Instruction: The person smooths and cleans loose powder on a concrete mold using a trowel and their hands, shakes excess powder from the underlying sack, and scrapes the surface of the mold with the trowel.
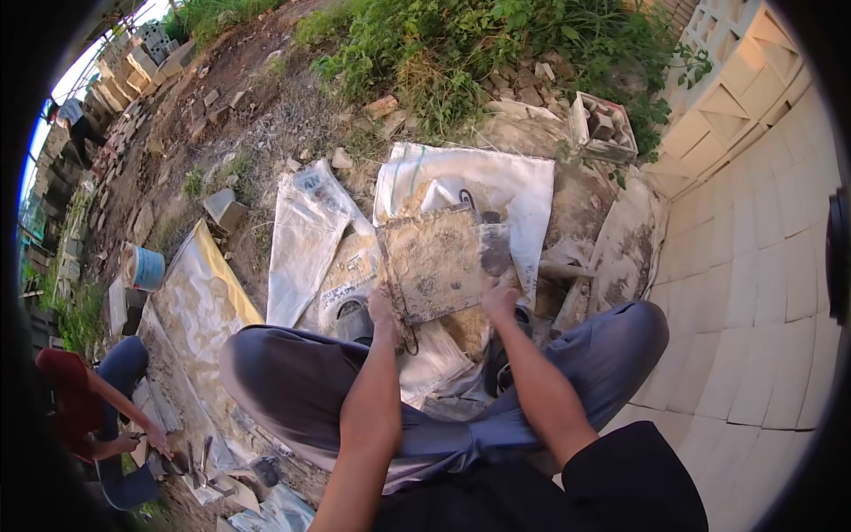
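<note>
Between my knees is a square mould [432, 263] with a rough, sandy top and dark edges. A bent metal loop [466, 198] shows at its far edge and another [410, 341] near its close left corner. My left hand [384, 309] grips the left near side, fingers partly hidden by the edge. At the right near corner my right hand [500, 301] is closed on the same mould. A dark grey flat piece [495, 249] lies against its right side. Beneath are white woven sacks [523, 182] dusted with sand.
Left of me, a person in a dark red top [66, 399] crouches near hand tools [206, 452]. A white-and-blue bucket [144, 268] stands farther up. Stacked pale blocks [745, 266] line the right, and a crate [605, 127] holding lumps sits ahead. Another person [73, 124] is far left.
</note>
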Motion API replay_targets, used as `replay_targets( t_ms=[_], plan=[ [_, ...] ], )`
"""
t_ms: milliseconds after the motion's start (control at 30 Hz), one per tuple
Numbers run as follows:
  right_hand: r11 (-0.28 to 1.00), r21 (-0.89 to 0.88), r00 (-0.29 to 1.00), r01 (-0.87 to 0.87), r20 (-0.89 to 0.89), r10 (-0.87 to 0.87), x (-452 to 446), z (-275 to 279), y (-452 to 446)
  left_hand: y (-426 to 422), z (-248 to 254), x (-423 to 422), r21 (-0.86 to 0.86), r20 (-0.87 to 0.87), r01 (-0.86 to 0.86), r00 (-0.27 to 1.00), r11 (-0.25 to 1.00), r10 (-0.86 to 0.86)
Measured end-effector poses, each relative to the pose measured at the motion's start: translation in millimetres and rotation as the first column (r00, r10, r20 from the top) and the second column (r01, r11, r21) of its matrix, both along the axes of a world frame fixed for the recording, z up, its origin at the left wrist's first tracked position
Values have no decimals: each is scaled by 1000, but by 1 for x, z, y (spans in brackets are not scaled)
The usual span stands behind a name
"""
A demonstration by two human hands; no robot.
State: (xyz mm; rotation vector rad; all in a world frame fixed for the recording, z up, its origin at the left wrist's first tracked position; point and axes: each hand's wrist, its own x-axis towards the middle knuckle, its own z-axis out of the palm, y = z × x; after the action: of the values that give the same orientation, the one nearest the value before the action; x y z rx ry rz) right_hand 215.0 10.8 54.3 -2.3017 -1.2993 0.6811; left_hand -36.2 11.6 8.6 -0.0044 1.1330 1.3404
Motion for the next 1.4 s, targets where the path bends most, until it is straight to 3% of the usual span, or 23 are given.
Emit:
replay_targets(
  t_ms=[67, 133, 167, 267, 333, 467, 533, 633, 733, 833, 967, 1100, 1200, 1267, 1300, 1400],
  plan=[
    [993, -115, 999, 36, 45, -31, 26, 2, 12, 17, 0, 3, -33, 13, 46, 999, 998, -46],
    [998, 28, 997, 52, 49, -53, 30, -6, 13, 36, -7, 5, 149, -20, 30, 999, 988, -28],
    [994, 91, 988, 57, 137, -70, 22, -15, 13, 41, -12, 4, 148, -20, 25, 1000, 989, -22],
    [1000, -19, 976, -16, 218, 19, -3, -11, 15, 39, 25, 16, 140, -29, -31, 999, 990, 35],
    [996, 48, 997, -75, 32, 73, -40, 4, 15, 35, 58, 23, 90, -122, -61, 990, 994, 72],
    [966, -19, 964, -257, -79, 254, -96, 30, -8, 36, 33, 3, 59, -301, 19, 954, 998, 0],
    [955, -23, 953, -295, -80, 292, -103, 41, -13, 37, 44, 0, 6, 104, -100, 990, 995, 98],
    [875, 16, 872, -485, -72, 484, -107, 55, -10, 40, 47, -3, -7, 100, -73, 992, 997, 74],
    [979, 52, 979, -198, -43, 200, -89, 51, 17, 53, -19, -23, 68, 33, -1, 999, 998, -1],
    [991, 122, 998, 49, -31, -45, -42, 31, 60, 59, -16, -24, 69, 77, -31, 997, 997, 26],
    [993, 94, 997, -66, -28, 69, -53, 4, 65, 68, -3, -16, 118, 18, -60, 998, 991, 58],
    [909, -20, 908, -417, -64, 415, -119, 39, 31, 74, 3, -17, 90, 16, -128, 992, 988, 127],
    [878, -86, 882, -471, -39, 470, -139, 38, -5, 64, 1, -21, 170, 23, -67, 998, 983, 64],
    [861, -90, 866, -500, -33, 500, -128, 39, -10, 42, 10, -28, 52, 169, -124, 979, 991, 113],
    [836, -92, 841, -541, -28, 541, -121, 41, -7, 43, -9, -30, -95, 97, -221, 968, 971, 230],
    [966, 61, 966, -253, -30, 255, -92, 40, 16, 32, 43, -9, -31, 201, -215, 955, 976, 216]
  ],
)
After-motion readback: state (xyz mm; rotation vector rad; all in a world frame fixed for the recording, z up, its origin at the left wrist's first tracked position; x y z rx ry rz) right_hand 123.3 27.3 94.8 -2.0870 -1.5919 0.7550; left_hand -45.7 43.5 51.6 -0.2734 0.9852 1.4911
